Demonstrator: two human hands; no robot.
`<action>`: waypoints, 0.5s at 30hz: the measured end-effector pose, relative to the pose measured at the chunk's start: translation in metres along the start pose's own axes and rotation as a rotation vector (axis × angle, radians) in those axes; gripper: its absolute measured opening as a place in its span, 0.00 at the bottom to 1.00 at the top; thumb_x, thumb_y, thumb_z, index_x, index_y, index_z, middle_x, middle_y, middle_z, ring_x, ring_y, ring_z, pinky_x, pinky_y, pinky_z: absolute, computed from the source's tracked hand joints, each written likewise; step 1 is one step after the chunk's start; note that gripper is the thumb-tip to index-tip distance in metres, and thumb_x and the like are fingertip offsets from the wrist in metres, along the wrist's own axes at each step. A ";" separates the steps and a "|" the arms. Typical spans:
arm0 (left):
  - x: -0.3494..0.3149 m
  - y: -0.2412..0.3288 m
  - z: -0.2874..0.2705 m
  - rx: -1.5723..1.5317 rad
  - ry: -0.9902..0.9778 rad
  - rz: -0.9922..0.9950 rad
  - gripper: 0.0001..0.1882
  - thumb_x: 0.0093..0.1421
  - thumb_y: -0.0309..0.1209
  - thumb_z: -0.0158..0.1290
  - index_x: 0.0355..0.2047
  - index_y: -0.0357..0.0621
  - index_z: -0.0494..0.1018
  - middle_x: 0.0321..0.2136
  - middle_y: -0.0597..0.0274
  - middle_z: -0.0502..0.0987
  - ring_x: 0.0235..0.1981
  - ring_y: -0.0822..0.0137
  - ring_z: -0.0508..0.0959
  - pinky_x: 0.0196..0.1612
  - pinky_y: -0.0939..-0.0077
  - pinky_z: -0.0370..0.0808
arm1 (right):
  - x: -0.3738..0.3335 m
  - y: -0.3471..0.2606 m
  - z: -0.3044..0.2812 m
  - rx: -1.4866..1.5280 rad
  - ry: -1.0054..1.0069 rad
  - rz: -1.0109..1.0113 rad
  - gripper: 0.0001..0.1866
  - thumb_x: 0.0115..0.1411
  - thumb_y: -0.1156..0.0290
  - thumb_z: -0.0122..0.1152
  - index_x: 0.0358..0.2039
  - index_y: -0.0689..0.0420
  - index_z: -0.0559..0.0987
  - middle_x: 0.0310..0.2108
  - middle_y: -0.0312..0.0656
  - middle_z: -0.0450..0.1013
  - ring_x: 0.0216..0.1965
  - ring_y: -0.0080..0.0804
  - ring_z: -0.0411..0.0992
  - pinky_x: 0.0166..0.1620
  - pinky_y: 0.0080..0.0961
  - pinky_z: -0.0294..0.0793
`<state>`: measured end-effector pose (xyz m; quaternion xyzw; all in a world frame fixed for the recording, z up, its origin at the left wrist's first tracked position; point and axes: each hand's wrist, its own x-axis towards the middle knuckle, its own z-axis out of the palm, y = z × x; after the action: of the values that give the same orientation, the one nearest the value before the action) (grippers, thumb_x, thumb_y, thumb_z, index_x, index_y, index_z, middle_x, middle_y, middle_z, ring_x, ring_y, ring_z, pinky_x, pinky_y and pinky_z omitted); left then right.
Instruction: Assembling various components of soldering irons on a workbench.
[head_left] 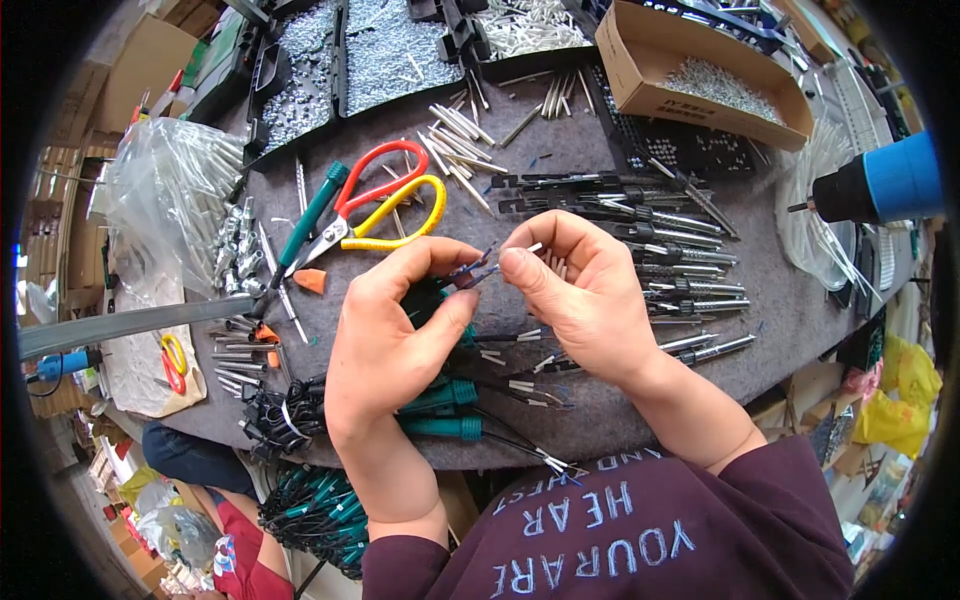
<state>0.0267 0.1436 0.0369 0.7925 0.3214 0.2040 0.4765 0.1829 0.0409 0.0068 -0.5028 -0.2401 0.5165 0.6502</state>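
Note:
My left hand (385, 325) is closed, with thumb and fingers pinching thin dark-blue wires (470, 272) at the end of a cable. Just to its right, my right hand (595, 300) is closed around several short white sleeves (556, 264). Its thumb and forefinger come close to the wire ends, and whether they touch is too small to tell. Beneath my left hand lie green handles (440, 428) with black cables. Some cable ends below my hands carry white sleeves (528, 388) with blue wires. Red-and-yellow-handled scissors (350, 225) rest beyond my left hand.
Black trays (390, 60) of small metal parts stand at the back, beside a cardboard box (690, 70). Metal rods with black holders (680, 255) lie right. A blue power tool (890, 180) juts in at right. A metal bar (140, 325) crosses the left. Another person (255, 545) sits lower left.

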 end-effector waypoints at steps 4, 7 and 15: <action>0.000 -0.007 0.000 -0.151 -0.062 -0.069 0.15 0.58 0.14 0.54 0.47 0.31 0.75 0.40 0.56 0.81 0.42 0.68 0.82 0.49 0.73 0.78 | 0.000 0.003 0.000 -0.039 0.010 -0.053 0.09 0.66 0.70 0.66 0.40 0.62 0.78 0.30 0.29 0.74 0.30 0.09 0.66 0.32 0.10 0.66; 0.002 -0.005 0.004 -0.160 -0.046 -0.056 0.16 0.58 0.14 0.55 0.48 0.32 0.74 0.39 0.56 0.81 0.41 0.69 0.82 0.47 0.74 0.78 | 0.001 0.005 0.000 -0.099 0.033 -0.130 0.09 0.66 0.70 0.67 0.40 0.62 0.78 0.29 0.28 0.74 0.30 0.09 0.67 0.32 0.10 0.66; 0.003 -0.005 0.002 -0.266 -0.003 -0.101 0.21 0.59 0.15 0.56 0.53 0.36 0.70 0.38 0.59 0.81 0.40 0.72 0.82 0.44 0.77 0.77 | 0.003 0.002 0.002 -0.144 0.013 -0.137 0.08 0.65 0.73 0.66 0.40 0.63 0.79 0.31 0.31 0.76 0.29 0.09 0.69 0.31 0.10 0.67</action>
<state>0.0278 0.1463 0.0314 0.7055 0.3303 0.2195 0.5874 0.1818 0.0445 0.0045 -0.5341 -0.3063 0.4489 0.6476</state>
